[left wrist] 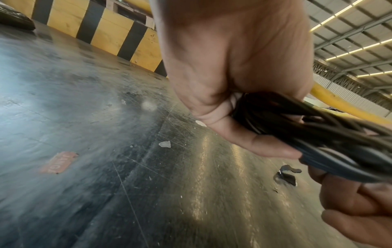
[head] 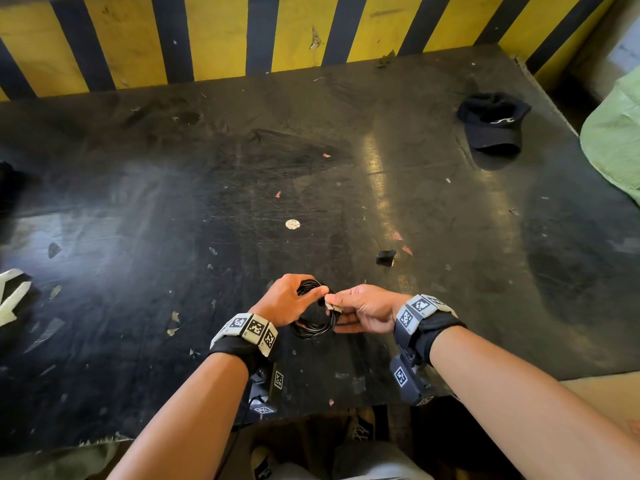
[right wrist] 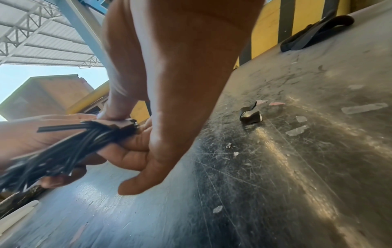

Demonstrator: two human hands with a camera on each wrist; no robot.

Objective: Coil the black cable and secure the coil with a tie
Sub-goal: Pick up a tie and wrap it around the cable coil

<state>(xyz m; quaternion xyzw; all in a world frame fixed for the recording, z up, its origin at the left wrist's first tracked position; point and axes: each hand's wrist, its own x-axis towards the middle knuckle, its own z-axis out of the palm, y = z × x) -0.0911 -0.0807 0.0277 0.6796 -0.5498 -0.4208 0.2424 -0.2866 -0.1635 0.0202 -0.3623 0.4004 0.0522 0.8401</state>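
The person stands at a scratched black tabletop (head: 173,202) with both hands raised just above its near edge. The black cable (head: 313,327), already wound into a coil of many loops, hangs between them, clear of the surface. The left hand (head: 289,299) curls its fingers around the far side of the coil, and the left wrist view shows the strands bunched tightly in the crook of that fist (left wrist: 233,67), which the head view hides behind the knuckles. The right hand (head: 367,310) pinches the coil's right side between thumb and fingers, together with a small pale tie (head: 333,305). The right wrist view shows the thumb pressing that flat tie (right wrist: 125,125) down onto the bundle, with one loose cable end sticking out to the side and the little finger hanging free below.

Only the head view shows a dark cap (head: 493,123) lying well away at the far right of the tabletop, something green (head: 616,147) beyond its right edge, and the yellow and black striped wall (head: 214,36) behind. A small black scrap (head: 385,258) lies on the tabletop just beyond the hands, seen in all three views, among paper flecks.
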